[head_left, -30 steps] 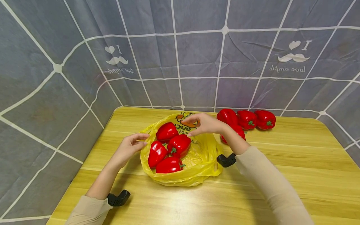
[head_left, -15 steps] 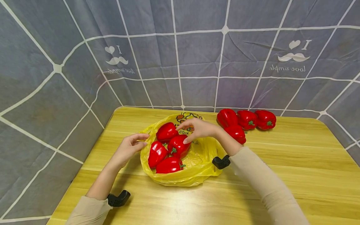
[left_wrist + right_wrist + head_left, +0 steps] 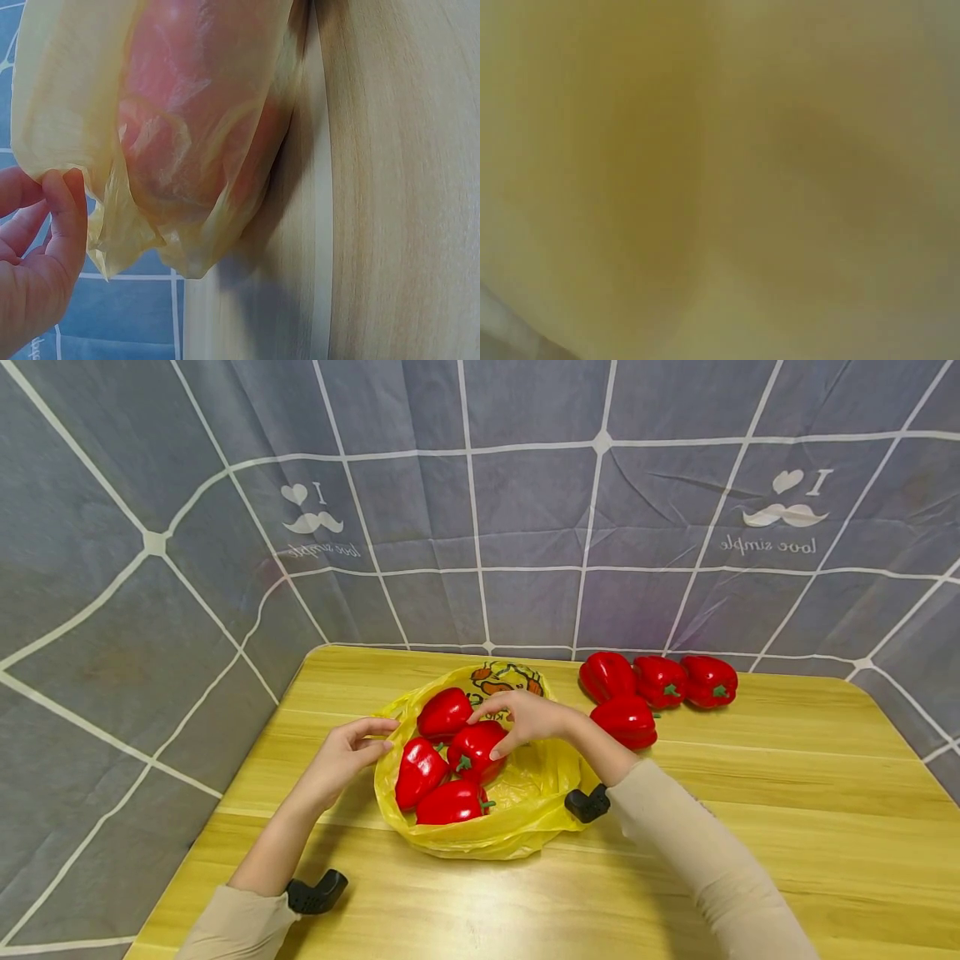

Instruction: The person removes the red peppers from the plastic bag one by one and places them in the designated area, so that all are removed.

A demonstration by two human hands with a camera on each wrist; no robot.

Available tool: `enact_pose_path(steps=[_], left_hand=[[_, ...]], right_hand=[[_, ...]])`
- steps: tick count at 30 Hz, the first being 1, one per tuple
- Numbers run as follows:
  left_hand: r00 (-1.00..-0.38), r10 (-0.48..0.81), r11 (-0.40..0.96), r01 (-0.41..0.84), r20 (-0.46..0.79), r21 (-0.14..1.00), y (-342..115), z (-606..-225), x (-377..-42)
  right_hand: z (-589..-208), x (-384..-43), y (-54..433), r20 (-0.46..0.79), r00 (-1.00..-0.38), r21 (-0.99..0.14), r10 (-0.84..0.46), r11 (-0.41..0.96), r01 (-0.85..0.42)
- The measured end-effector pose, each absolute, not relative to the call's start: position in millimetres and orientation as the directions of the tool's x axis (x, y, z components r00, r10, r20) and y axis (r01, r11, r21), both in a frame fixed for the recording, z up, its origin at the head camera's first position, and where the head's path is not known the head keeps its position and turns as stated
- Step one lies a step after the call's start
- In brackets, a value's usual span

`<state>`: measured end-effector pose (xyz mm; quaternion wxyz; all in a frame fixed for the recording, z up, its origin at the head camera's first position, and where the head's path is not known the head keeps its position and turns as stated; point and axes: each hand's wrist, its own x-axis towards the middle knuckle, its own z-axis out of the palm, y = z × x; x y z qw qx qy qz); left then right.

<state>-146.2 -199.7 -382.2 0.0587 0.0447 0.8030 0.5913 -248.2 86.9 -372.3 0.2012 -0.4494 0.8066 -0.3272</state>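
Observation:
A yellow plastic bag lies wide-mouthed on the table, with several red bell peppers inside. My left hand pinches the bag's left rim; in the left wrist view its thumb and fingers close on the thin plastic. Over the bag's mouth, my right hand curls thumb and fingers around the upper right bell pepper, whose green stem faces me. Beside it lie a back bell pepper, a left one and a front one. The right wrist view shows only blurred yellow.
Several more red bell peppers sit in a cluster at the back right of the wooden table. A grey curtain with white grid lines hangs along the back and left. Black wrist devices are on both forearms.
My right hand has moved left and down from above the bag's back right part onto the upper right bell pepper. My left hand stays at the rim.

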Motion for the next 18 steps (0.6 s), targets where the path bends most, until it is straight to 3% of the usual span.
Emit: enact_pose_path(steps=[18], left_hand=[[-0.988, 0.147, 0.277, -0.003, -0.046, 0.961, -200, -384, -147]], right_hand=[[-386, -243, 94, -0.036, -0.55, -0.745, -0.834, 0.389, -0.542]])
